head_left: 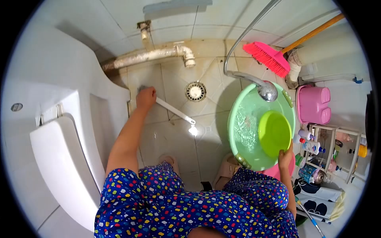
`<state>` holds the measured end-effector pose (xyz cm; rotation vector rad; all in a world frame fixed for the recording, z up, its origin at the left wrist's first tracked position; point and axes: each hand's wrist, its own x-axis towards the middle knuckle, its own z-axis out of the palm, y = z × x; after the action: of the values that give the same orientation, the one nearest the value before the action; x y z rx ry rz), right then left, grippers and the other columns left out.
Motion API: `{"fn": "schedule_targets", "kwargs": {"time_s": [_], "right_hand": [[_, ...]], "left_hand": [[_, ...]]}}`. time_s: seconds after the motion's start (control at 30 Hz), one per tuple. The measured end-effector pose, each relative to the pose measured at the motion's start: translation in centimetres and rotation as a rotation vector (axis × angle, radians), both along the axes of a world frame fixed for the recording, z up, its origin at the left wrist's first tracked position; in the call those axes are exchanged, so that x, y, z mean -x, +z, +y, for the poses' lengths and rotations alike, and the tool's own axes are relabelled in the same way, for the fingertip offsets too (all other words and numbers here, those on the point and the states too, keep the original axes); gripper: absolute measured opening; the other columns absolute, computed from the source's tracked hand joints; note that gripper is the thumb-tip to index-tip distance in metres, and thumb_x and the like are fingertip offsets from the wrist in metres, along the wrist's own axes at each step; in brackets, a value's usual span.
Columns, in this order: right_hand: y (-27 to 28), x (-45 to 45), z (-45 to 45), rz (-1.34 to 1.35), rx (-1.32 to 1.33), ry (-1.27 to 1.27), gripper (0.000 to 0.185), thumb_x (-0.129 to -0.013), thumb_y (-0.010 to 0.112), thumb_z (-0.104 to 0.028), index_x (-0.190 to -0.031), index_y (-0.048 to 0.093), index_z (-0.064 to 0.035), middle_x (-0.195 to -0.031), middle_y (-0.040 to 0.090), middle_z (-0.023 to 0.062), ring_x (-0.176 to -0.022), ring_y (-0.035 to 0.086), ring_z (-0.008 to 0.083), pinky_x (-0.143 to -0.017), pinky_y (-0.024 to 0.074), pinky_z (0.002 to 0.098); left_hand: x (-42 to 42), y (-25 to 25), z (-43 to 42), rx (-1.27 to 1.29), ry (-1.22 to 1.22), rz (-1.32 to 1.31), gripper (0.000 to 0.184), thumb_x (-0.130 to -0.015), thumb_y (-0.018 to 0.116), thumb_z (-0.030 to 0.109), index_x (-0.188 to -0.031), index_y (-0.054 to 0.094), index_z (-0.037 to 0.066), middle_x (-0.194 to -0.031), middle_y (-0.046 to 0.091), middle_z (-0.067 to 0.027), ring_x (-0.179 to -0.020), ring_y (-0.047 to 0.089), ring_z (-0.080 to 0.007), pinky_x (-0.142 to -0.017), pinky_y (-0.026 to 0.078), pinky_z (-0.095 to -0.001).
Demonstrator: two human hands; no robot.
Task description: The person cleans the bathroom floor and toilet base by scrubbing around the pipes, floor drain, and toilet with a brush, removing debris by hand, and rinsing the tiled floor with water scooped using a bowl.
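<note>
My left hand (146, 98) is closed around a white-handled brush (175, 110) low over the tiled floor. The brush's greyish head is mostly hidden behind my fist, and its handle points right towards a bright reflection. On the right, my right hand (284, 157) grips the rim of a lime-green plastic bowl (273, 133). That bowl sits over a larger pale green basin (235, 147) with rippling water in it. A chrome shower head (268, 93) hangs at the basin's far rim, its hose rising behind.
A round floor drain (195, 91) lies ahead, below a stained white pipe (147, 56). A white toilet or fixture (65, 158) takes up the left side. A pink broom (270, 57) leans at the back right. Pink stools (313, 104) and a bottle rack (331, 148) stand right.
</note>
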<state>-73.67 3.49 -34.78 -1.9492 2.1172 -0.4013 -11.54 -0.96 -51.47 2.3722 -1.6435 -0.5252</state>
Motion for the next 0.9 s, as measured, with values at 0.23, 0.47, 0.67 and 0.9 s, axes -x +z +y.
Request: {"fn": "schedule_targets", "kwargs": {"time_s": [0.23,0.47,0.67,0.9], "right_hand": [[-7.1,-0.1,-0.5,-0.200,0.029,-0.035,0.064,-0.073,0.046,0.007,-0.134,0.025,0.0026,-0.115,0.050,0.0227,-0.100,0.054,0.0330,-0.087,0.0424,0.0336],[-7.5,-3.1,-1.0,-0.841,-0.402,-0.508,0.029,-0.079,0.047,-0.003,-0.107,0.046,0.0022,-0.090,0.056,0.0141,-0.066,0.060,0.0207,-0.047,0.0501,0.0290],[-5.5,-0.7,2.3,-1.249,-0.498,-0.610,0.019,-0.077,0.049,-0.003,-0.095,0.053,0.0026,-0.079,0.058,0.0091,-0.060,0.056,0.0177,-0.044,0.0426,0.0257],[5.7,-2.1,3.5,-1.198,-0.303,-0.570,0.029,-0.074,0.050,-0.003,-0.104,0.051,0.0011,-0.086,0.059,0.0074,-0.062,0.057,0.0176,-0.050,0.0443,0.0260]], "left_hand": [[-0.4,0.9,2.2,0.145,-0.419,-0.029,0.027,-0.072,0.059,0.017,-0.098,0.057,0.015,-0.074,0.062,-0.0070,-0.073,0.059,-0.0278,-0.063,0.047,-0.0400],[4.2,-0.2,1.7,-0.287,-0.297,-0.079,0.035,-0.069,0.062,0.020,-0.102,0.054,0.011,-0.076,0.062,-0.0127,-0.074,0.060,-0.0304,-0.065,0.048,-0.0421],[4.3,-1.0,0.8,-0.270,0.054,0.185,0.027,-0.071,0.059,0.016,-0.096,0.053,0.010,-0.078,0.062,-0.0146,-0.075,0.060,-0.0325,-0.065,0.046,-0.0443],[2.1,0.4,0.3,0.185,0.100,0.071,0.023,-0.080,0.048,0.007,-0.102,0.047,0.010,-0.088,0.058,-0.0186,-0.066,0.058,-0.0326,-0.060,0.046,-0.0427]]}}
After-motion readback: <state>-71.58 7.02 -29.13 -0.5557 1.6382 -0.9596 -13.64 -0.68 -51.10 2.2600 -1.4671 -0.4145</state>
